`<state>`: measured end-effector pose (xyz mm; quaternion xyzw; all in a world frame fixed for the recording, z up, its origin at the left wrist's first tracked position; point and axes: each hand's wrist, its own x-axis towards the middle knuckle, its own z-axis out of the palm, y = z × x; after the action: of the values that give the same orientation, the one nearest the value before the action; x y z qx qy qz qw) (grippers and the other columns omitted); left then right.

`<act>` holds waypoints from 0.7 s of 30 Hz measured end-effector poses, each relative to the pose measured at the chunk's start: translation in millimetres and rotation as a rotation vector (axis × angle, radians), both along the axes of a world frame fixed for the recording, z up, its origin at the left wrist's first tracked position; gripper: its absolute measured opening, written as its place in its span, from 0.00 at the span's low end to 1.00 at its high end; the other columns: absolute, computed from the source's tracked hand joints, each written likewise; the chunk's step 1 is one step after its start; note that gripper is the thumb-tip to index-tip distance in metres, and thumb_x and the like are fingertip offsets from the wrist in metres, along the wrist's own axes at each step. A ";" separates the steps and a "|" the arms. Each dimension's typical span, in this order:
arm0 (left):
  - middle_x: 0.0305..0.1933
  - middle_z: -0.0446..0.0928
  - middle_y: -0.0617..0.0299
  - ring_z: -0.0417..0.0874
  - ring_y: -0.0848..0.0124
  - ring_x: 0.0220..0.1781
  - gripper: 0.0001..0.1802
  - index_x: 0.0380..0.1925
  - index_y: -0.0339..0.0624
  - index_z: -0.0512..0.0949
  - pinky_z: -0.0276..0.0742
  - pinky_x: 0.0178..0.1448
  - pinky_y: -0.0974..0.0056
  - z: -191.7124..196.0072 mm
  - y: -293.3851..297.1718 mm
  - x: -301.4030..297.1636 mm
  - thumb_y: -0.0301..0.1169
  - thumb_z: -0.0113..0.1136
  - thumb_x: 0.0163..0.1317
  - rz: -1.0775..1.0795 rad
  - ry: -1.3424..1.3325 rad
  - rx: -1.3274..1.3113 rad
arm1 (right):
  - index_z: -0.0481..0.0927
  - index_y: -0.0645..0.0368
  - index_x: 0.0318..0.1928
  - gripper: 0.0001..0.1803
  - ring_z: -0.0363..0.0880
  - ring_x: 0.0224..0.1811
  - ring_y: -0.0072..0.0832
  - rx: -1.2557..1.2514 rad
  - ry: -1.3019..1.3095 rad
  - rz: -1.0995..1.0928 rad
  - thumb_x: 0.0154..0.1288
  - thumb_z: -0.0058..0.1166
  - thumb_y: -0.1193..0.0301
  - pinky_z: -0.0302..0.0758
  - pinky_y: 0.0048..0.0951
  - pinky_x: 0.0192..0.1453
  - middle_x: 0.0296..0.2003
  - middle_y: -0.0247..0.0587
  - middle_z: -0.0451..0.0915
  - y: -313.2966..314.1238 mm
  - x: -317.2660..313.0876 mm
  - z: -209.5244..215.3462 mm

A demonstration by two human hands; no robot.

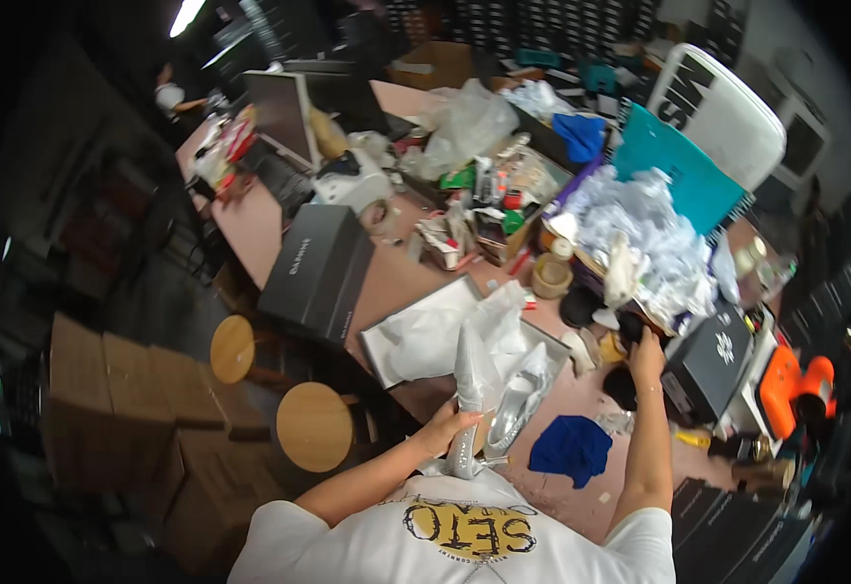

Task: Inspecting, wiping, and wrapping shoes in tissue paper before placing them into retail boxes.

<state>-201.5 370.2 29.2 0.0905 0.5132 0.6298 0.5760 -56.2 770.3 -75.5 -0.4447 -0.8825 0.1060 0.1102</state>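
Observation:
My left hand (442, 430) is closed around a silver high-heeled shoe (475, 375), its pointed toe tilted up in front of my chest. Just right of it, at the table's near edge, is a second silver shoe (521, 404) with an open top. An open shoe box (379, 358) lined with white tissue paper (425, 336) lies beyond them. My right hand (647, 355) reaches out to a dark round object (631, 329) beside the heap of crumpled paper. Its fingertips are hard to make out against that dark shape, so its grip is unclear.
A closed black shoe box (316, 273) stands left, another dark box (713, 365) right. A blue cloth (570, 450) lies near me. A bin of crumpled white paper (645, 234), a small jar (551, 276) and an orange tool (786, 389) crowd the right. Round stools (314, 426) and cartons (104, 389) stand left.

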 end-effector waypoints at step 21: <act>0.37 0.77 0.54 0.79 0.67 0.34 0.34 0.52 0.35 0.71 0.78 0.41 0.63 28.3 12.5 -19.1 0.57 0.47 0.62 0.464 -0.031 0.042 | 0.79 0.58 0.51 0.23 0.73 0.33 0.34 -0.341 0.657 0.726 0.50 0.57 0.76 0.73 0.30 0.39 0.40 0.43 0.76 -249.1 25.3 178.1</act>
<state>-220.6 382.6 57.5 -0.0277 0.4981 0.7573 0.4214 -30.8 521.2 102.6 -0.0649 -0.8689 0.4138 0.2637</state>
